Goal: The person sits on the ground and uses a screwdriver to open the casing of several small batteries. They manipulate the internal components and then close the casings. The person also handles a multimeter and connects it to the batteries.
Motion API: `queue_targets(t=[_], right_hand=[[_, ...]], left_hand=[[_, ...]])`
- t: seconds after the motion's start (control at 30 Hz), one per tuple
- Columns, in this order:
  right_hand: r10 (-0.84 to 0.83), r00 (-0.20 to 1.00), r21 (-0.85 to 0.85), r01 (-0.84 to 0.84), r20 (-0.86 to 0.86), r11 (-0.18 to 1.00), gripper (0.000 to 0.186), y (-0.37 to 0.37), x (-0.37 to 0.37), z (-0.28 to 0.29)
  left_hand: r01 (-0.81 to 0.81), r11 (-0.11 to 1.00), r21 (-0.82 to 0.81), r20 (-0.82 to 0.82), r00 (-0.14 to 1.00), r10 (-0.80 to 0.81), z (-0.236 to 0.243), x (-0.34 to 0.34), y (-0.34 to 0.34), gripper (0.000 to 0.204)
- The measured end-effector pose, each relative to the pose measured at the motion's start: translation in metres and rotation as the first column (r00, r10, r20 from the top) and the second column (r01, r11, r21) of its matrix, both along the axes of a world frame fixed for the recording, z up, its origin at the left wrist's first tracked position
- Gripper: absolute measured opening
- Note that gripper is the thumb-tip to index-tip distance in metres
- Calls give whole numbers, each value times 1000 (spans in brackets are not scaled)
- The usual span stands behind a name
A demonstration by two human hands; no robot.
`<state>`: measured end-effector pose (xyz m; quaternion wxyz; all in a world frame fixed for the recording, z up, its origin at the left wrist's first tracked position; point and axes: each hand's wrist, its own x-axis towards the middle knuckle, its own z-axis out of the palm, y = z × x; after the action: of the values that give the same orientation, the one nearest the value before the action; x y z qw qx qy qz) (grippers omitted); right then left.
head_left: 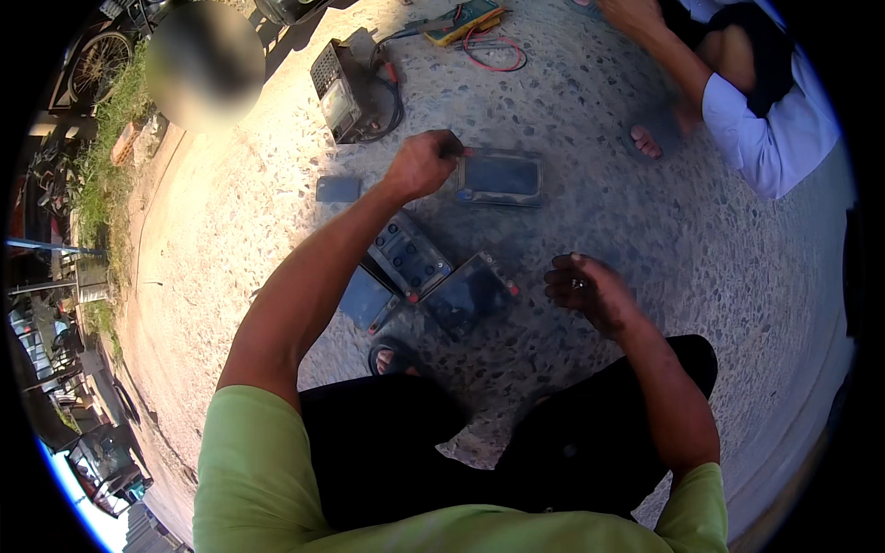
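Note:
My left hand (426, 166) reaches out to the near left corner of a dark rectangular battery (501, 175), beside its red terminal. Its fingers are pinched together, and whatever they hold is too dark to name. Closer to me lie three more batteries: one with round cell caps (410, 255), one with a smooth dark top (470, 293), and one partly covered (364, 300). To the right of them, my right hand (593, 293) hovers over the ground, blackened, its fingers loosely bent and apart. A small shiny spot shows at the fingers; I cannot tell what it is.
A perforated metal box (337, 90) with cables and a red clamp stands at the far left. Beyond it lies a yellow-green multimeter (466, 22) with a red lead. A dark phone-like slab (338, 189) rests left of my forearm. Another person (770, 120) crouches at the far right.

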<state>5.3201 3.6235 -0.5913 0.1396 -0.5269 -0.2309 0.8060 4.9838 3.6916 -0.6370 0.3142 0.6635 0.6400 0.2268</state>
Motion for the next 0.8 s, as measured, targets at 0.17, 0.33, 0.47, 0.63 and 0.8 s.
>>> queue_targets(t=[0.17,0.33,0.47,0.63,0.8], right_hand=[[-47,999,-7,47,2,999,53,0,5,-1],[-64,997,-59,66,33,996,49,-2,0,-13],[-45,991,-50,52,124,997,48,1,-5,-20],[-53,991,36,49,125,998,44,8,-4,-47],[-89,949,19,88,301,996,30,13,-29,-51]], left_hand=[[-117,993,-3,21,993,117,-29,-5,20,23],[-96,989,-113,230,966,120,-48,2,21,23],[-250,957,-146,108,958,267,-38,20,-1,23],[-306,925,-225,196,916,350,-54,36,-50,22],[-38,925,-378,384,903,194,-26,72,-90,20]])
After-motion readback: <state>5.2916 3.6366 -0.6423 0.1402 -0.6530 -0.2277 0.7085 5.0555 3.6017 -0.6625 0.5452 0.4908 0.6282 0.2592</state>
